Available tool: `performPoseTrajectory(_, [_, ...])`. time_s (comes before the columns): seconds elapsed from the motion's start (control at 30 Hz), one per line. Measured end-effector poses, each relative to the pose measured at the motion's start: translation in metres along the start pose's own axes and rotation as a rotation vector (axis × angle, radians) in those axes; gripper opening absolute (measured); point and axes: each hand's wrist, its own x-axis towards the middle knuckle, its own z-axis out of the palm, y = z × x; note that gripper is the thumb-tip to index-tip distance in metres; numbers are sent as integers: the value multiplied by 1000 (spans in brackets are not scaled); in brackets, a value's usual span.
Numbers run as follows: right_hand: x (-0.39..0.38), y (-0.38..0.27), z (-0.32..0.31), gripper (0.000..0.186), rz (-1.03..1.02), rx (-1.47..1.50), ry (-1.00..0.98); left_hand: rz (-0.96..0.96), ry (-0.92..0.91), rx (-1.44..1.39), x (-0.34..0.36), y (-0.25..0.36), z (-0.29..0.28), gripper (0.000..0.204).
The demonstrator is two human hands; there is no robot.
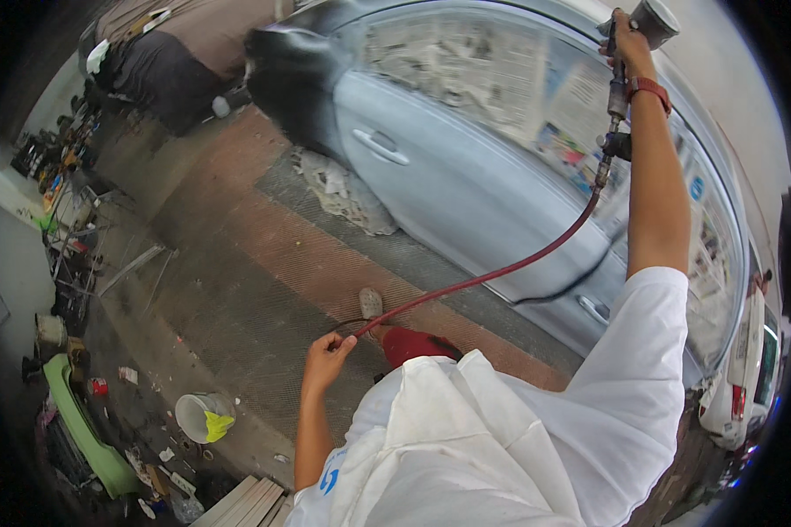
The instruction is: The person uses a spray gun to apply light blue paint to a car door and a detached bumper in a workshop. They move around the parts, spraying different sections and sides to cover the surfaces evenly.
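Raised at the upper right, my right hand [628,48] is closed round the grip of a spray gun [618,92], which has a grey cup [656,22] on top. From the gun's lower end a red hose [501,270] sags across in front of me. Its other stretch runs into my left hand [327,356], whose fingers pinch it low at the centre. Beyond the hose stands a pale blue-grey car [466,167], its windows masked with newspaper [466,70]. The gun is over the car's roof side; its nozzle is hard to make out.
A crumpled cover [347,195] wraps the car's wheel. To the left lie a white bucket [204,416] with a yellow-green cloth, a light green car panel [81,430] and cluttered parts [57,193]. A dark cable [562,297] hangs against the car. Another white car [736,386] stands far right.
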Motion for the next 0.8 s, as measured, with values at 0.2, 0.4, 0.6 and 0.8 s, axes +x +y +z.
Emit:
performPoseTrajectory(0.2, [50,-70,187,61,-95,79,13,-29,63,-9,125,11,-100,44])
performPoseTrajectory(0.4, [53,-164,381,58,-100,70,-73,-91,76,-154,219,-6,-195,39])
performPoseTrajectory(0.6, [63,-232,577,62,-65,46,-253,-42,144,-198,319,-46,-306,41])
performPoseTrajectory(0.8, [57,-282,772,60,6,42,-270,-17,216,-217,424,-90,-479,41])
